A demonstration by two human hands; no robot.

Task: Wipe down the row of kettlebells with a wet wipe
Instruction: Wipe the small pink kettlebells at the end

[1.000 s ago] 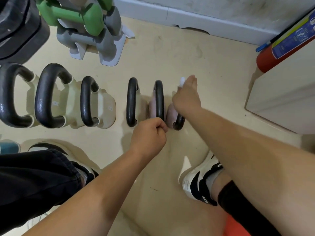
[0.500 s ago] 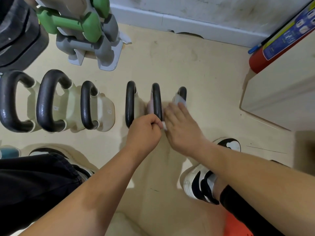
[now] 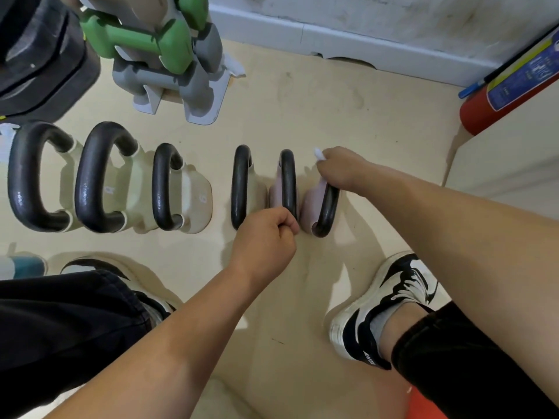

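A row of kettlebells with black handles stands on the beige floor, cream ones (image 3: pixel 196 195) to the left and two pink ones to the right. My right hand (image 3: pixel 341 169) presses a white wet wipe (image 3: pixel 319 154) on the far end of the rightmost pink kettlebell (image 3: pixel 325 207), covering the far part of its handle. My left hand (image 3: pixel 266 234) is closed on the near end of the handle of the second pink kettlebell (image 3: pixel 287 186).
A rack of green and grey dumbbells (image 3: pixel 169 58) stands behind the row. A red fire extinguisher (image 3: pixel 496 95) leans at the back right beside a white cabinet (image 3: pixel 508 164). My two shoes (image 3: pixel 390 294) rest on the floor near me. A black object fills the top left corner.
My right hand slid with the wipe from the near side of the rightmost kettlebell back to its far end. My left hand kept its grip on the neighbouring handle.
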